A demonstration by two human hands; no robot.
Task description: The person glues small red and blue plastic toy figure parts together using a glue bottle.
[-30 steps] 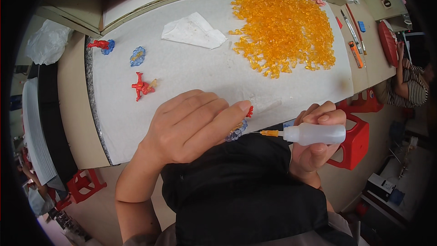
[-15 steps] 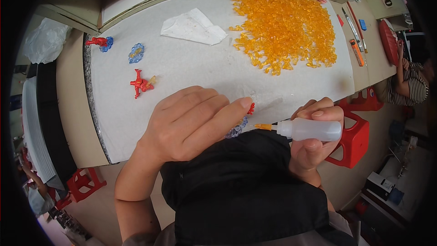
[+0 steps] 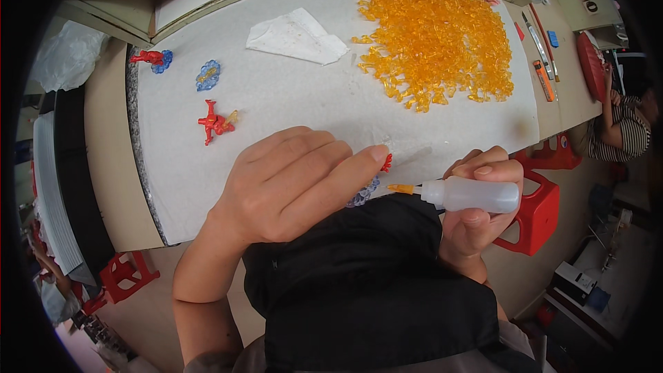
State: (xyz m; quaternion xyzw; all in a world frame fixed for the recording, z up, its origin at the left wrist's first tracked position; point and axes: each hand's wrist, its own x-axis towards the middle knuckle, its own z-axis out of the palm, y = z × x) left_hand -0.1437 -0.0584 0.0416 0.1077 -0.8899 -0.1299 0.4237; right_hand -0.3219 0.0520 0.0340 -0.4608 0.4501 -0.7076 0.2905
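Hands: two, bare, both at the near edge of the tabletop [image 3: 290,107].

Left hand [image 3: 290,183]: lies palm down with fingers stretched out and close together, fingertips pressing on a small red plastic piece [image 3: 387,162] and a pale blue flower-shaped piece [image 3: 364,195]. Most of both pieces is hidden under the fingers.

Right hand [image 3: 476,211]: closed around a small white squeeze bottle [image 3: 473,195], held lying sideways. Orange nozzle [image 3: 402,188] points left, its tip just beside the blue flower-shaped piece under the left fingertips; whether it touches cannot be told.

Tabletop: covered with a white sheet, rounded corner at the person's left.

Contents, far side: large heap of orange translucent plastic pieces [image 3: 438,38], spread wide, well apart from the hands. Crumpled white cloth [image 3: 297,36] lies just left of the heap.

Contents, left side: red figure-shaped piece with a bit of orange [image 3: 215,123]; a blue flower piece with orange centre [image 3: 208,74]; a red piece resting on a blue one [image 3: 154,59] near the far left corner. All three stand apart from each other and from the hands.

Right margin: beige strip carrying an orange-handled knife [image 3: 542,70] and a long metal tool [image 3: 541,43].

Surroundings: red plastic stool [image 3: 542,215] below the right hand; another red stool [image 3: 121,278] at lower left. Another person in a striped top [image 3: 627,131] sits at the far right. Black garment [image 3: 366,283] fills the lower middle.
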